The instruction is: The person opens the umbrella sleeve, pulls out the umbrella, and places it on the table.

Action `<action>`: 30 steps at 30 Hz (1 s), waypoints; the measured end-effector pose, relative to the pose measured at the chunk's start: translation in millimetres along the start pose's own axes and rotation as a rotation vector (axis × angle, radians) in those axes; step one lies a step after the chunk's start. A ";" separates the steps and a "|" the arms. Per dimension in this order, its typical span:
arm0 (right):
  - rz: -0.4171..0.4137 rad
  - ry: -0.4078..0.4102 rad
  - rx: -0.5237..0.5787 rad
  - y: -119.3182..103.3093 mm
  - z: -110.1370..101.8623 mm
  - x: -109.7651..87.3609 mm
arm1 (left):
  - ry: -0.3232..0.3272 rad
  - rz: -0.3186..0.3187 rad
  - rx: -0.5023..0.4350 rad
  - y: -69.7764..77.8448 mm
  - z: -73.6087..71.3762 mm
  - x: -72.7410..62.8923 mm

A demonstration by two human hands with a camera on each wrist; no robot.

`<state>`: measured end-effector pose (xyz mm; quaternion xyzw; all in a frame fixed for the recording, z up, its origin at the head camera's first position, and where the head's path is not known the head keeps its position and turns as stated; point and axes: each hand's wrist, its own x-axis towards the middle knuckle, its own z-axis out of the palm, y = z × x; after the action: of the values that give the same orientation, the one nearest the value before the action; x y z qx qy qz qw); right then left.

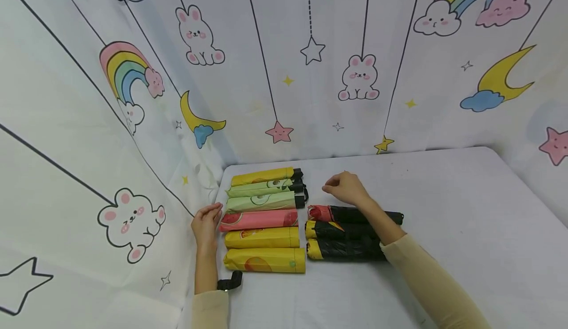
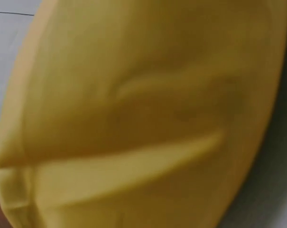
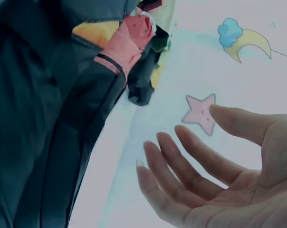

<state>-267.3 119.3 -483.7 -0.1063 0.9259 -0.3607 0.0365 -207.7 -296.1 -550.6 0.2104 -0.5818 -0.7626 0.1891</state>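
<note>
My left hand [image 1: 206,223] is beside the left ends of a column of fruit-print umbrella sleeves, nearest the pink sleeve [image 1: 259,220]; nothing shows in its fingers. A yellow sleeve [image 2: 134,104] fills the left wrist view and hides most of that hand. Over the white table, my right hand [image 1: 347,188] hangs empty with fingers loosely bent, also plain in the right wrist view [image 3: 214,175]. Below it lie folded black umbrellas: one with a pink end [image 1: 319,213] and two with yellow ends [image 1: 337,230], [image 1: 346,249]. My right forearm partly covers them.
Farther back in the left column lie two green sleeves [image 1: 259,202], [image 1: 257,190] and a yellow one [image 1: 262,176], all with black ends. Two yellow sleeves [image 1: 262,238], [image 1: 265,261] lie at the near end. A patterned cloth [image 1: 284,72] hangs behind and left of the table [image 1: 466,220].
</note>
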 end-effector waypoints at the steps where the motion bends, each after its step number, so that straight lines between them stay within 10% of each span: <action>1: 0.000 -0.008 0.000 -1.1 2.0 1.8 | 0.001 -0.002 0.002 -0.3 0.3 0.4; 30: 0.047 -0.164 0.005 2.1 43.5 42.5 | -0.015 -0.039 0.153 -13.3 6.9 11.0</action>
<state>-302.9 82.5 -516.8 -0.1138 0.9211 -0.3521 0.1208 -221.3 -293.0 -562.9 0.2296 -0.6355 -0.7211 0.1532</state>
